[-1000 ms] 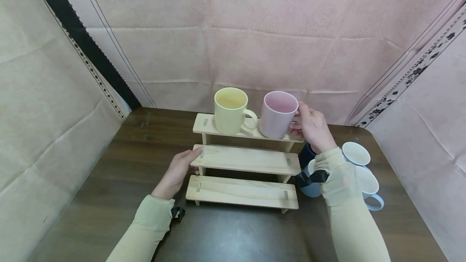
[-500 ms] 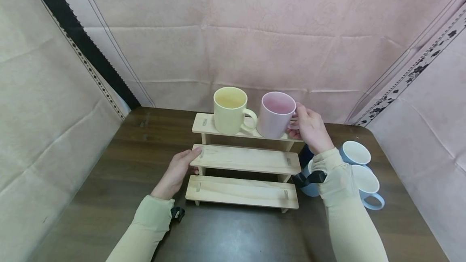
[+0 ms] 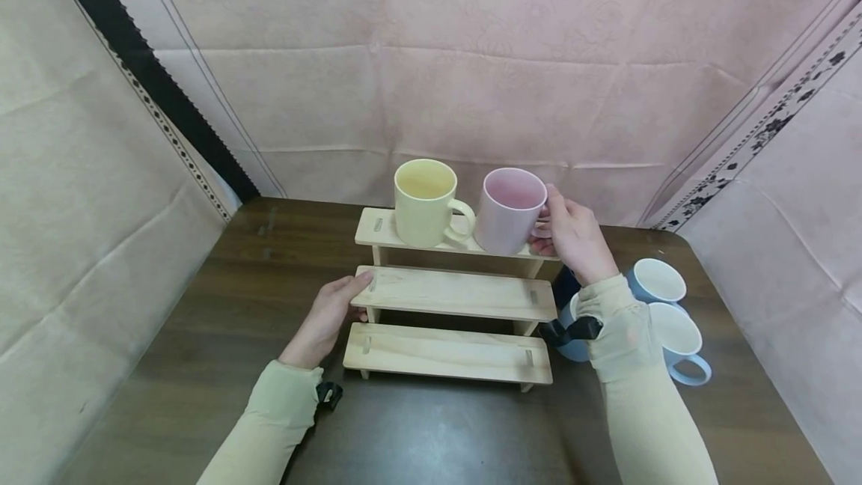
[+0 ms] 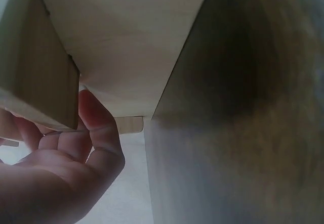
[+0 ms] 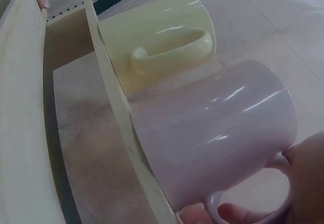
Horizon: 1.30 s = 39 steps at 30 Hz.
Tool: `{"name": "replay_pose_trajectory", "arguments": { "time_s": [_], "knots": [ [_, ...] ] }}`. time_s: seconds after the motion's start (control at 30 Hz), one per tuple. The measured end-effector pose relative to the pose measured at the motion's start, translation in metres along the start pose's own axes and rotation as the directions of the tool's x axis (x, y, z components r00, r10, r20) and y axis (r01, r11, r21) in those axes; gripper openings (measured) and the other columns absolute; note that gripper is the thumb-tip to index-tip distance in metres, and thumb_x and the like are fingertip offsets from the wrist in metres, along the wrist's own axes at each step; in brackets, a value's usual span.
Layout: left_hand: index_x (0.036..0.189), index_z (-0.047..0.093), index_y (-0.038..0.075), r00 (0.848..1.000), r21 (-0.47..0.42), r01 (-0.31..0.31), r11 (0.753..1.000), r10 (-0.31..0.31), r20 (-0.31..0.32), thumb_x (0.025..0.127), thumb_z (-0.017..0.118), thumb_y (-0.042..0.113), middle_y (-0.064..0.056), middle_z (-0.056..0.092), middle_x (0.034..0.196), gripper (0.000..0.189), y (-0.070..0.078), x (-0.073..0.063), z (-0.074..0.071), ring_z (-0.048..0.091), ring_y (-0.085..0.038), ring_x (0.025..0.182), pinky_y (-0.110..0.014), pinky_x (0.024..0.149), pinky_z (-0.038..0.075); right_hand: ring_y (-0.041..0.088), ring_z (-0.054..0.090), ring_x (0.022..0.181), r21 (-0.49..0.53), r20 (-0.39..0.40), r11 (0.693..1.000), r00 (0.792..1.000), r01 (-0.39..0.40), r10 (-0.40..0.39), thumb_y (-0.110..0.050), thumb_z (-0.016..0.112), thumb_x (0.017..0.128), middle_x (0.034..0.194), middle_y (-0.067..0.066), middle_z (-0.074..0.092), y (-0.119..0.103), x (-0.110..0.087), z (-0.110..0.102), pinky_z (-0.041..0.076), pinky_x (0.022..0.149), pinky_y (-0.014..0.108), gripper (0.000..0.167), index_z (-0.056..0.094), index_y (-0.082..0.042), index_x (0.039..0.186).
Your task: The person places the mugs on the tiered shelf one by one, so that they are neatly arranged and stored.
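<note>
A three-tier wooden shelf (image 3: 453,294) stands on the brown table. On its top tier sit a yellow mug (image 3: 420,208) and, right of it, a pink mug (image 3: 506,215), both upright with handles to the right. My right hand (image 3: 578,238) grips the pink mug's handle, and in the right wrist view that mug's base (image 5: 152,158) meets the top board. With the thumb on top and curled fingers (image 4: 96,113) below, my left hand (image 3: 330,316) holds the left end of the middle tier.
Light blue mugs (image 3: 680,339) with white insides stand on the table (image 3: 747,395) right of the shelf. A dark blue mug (image 3: 566,287) and another light blue mug (image 3: 572,350) are partly hidden by my right wrist. Pale cloth (image 3: 471,58) hangs behind and at both sides.
The pink mug has shifted slightly left along the top tier, with my right hand still on its handle. My left hand has stayed on the middle tier.
</note>
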State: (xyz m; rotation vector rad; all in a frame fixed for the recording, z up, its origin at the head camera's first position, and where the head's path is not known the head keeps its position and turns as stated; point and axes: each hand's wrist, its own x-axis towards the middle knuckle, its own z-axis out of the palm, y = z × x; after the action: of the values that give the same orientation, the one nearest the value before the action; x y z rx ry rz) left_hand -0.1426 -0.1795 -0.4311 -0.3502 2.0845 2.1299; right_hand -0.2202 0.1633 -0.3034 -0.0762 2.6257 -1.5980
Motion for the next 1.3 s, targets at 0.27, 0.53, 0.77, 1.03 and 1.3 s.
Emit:
{"name": "replay_pose_trajectory", "arguments": {
  "time_s": [0.27, 0.53, 0.77, 1.03, 1.3],
  "knots": [
    [0.100, 0.060, 0.002, 1.000, 0.002, 0.002, 1.000, -0.002, -0.001, 0.095, 0.060, 0.047, -0.002, 0.058, 0.075, 0.046, -0.001, 0.000, 0.000, 0.052, -0.019, 0.064, -0.035, 0.069, 0.047, 0.027, 0.069, 0.073, 0.002, 0.008, 1.000, 1.000, -0.004, 0.004, -0.076, 0.028, 0.091, 0.101, 0.026, 0.065, -0.002, -0.004, -0.003, 0.058, 0.066, 0.036, 0.090, 0.055, 0.004, 0.122],
    [0.099, 0.060, 0.002, 1.000, -0.006, 0.002, 1.000, -0.002, -0.003, 0.093, 0.061, 0.049, -0.001, 0.058, 0.074, 0.047, -0.001, 0.001, 0.001, 0.052, -0.016, 0.062, -0.036, 0.069, 0.047, 0.031, 0.069, 0.076, -0.059, 0.003, 0.998, 1.000, 0.015, -0.015, -0.073, 0.029, 0.092, 0.107, 0.025, 0.066, -0.003, -0.011, -0.008, 0.057, 0.067, 0.036, 0.086, 0.055, 0.003, 0.122],
    [0.099, 0.060, 0.002, 1.000, -0.006, 0.002, 1.000, -0.002, 0.000, 0.094, 0.060, 0.049, -0.001, 0.058, 0.074, 0.047, -0.002, 0.001, 0.000, 0.052, -0.021, 0.064, -0.036, 0.070, 0.047, 0.030, 0.068, 0.081, -0.088, -0.016, 0.993, 0.997, 0.076, -0.078, -0.067, 0.035, 0.095, 0.108, 0.021, 0.064, -0.001, -0.017, -0.009, 0.056, 0.067, 0.029, 0.077, 0.059, 0.002, 0.117],
    [0.101, 0.060, 0.001, 1.000, -0.004, 0.001, 1.000, -0.001, 0.000, 0.094, 0.060, 0.049, -0.002, 0.059, 0.076, 0.048, -0.001, 0.000, 0.000, 0.052, -0.023, 0.068, -0.034, 0.068, 0.047, 0.031, 0.068, 0.087, -0.053, -0.034, 0.995, 0.995, 0.088, -0.089, -0.065, 0.040, 0.095, 0.108, 0.021, 0.063, -0.001, -0.022, -0.008, 0.056, 0.071, 0.028, 0.073, 0.060, 0.004, 0.110],
    [0.102, 0.060, 0.001, 1.000, -0.002, 0.001, 1.000, -0.001, 0.015, 0.094, 0.060, 0.049, -0.002, 0.060, 0.079, 0.048, -0.002, 0.000, 0.000, 0.052, -0.021, 0.071, -0.034, 0.069, 0.047, 0.030, 0.070, 0.083, -0.024, -0.060, 0.996, 0.995, 0.082, -0.083, -0.064, 0.043, 0.094, 0.102, 0.023, 0.065, 0.000, -0.029, -0.004, 0.057, 0.073, 0.031, 0.072, 0.060, 0.005, 0.104]
  ]
}}
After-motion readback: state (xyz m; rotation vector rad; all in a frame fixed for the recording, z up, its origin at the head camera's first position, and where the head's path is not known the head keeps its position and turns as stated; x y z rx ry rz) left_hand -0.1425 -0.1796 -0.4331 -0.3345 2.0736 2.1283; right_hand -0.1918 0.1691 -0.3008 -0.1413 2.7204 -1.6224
